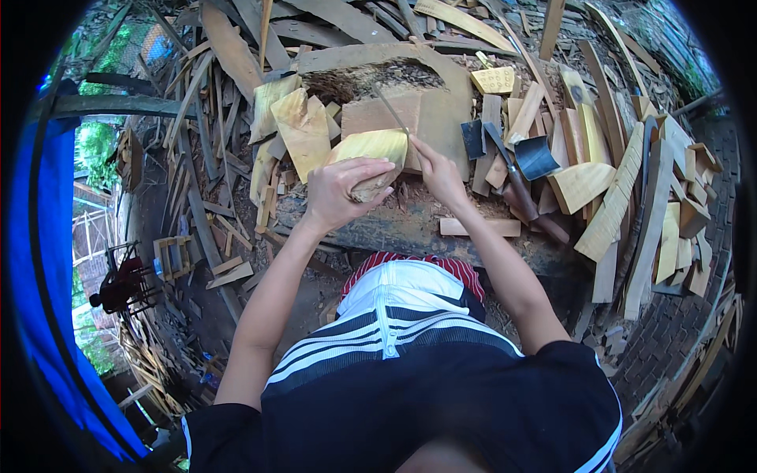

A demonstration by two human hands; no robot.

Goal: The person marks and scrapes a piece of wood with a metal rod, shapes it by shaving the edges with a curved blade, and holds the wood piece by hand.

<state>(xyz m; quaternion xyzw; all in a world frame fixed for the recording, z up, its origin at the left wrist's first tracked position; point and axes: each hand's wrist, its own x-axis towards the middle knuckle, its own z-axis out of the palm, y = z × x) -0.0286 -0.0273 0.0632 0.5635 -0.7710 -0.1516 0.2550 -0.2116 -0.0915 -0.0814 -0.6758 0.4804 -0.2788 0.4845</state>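
A pale yellow wood block [377,146] with a rough, bark-brown near side stands tilted over the work surface. My left hand [341,186] is wrapped round its left and near side. From the right, my right hand [438,172] grips a long thin tool [391,109] that reaches away along the block's right edge. Its handle is hidden in my fingers, and whether it is a file or a blade I cannot make out. Behind the block lies a squared brown wood block [382,113] on a heavy, hollowed timber bench [451,118].
To the right rest an adze-like tool with a dark curved blade [535,158] and a wooden mallet-like piece [518,197]. A short wood strip [479,227] lies on the near edge. Cut yellow pieces [303,134] crowd the left, and stacked offcuts [623,189] the right. A blue tarp [47,299] hangs far left.
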